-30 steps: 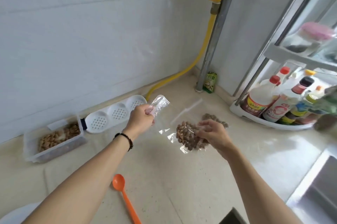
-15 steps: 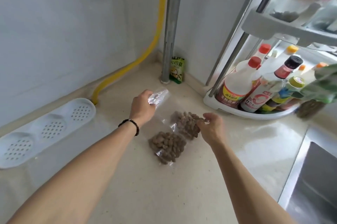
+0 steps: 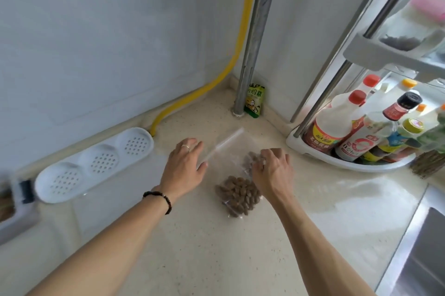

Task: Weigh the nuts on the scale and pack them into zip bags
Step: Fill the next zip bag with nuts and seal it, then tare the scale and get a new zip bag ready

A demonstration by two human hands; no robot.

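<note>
Two clear zip bags of brown nuts lie on the beige counter (image 3: 192,247). The nearer bag (image 3: 237,195) lies flat, untouched. The farther bag (image 3: 231,151) lies behind it with its zip strip pointing toward the wall corner. My right hand (image 3: 272,170) rests on this bag's nuts, its fingers curled over them. My left hand (image 3: 185,165), with a ring and a bead bracelet, is spread flat with straight fingers by the bag's left edge near the zip strip; it holds nothing.
A white perforated tray (image 3: 94,163) lies along the left wall, with a nut container (image 3: 9,209) beyond it at the frame's edge. A yellow hose (image 3: 216,79), metal pipe (image 3: 255,43) and green packet (image 3: 255,100) fill the corner. A bottle rack (image 3: 356,132) stands right, a steel sink (image 3: 423,259) lower right.
My left hand let go of the bag's top and opened flat. The farther bag now lies down on the counter under my right hand. The view shifted right.
</note>
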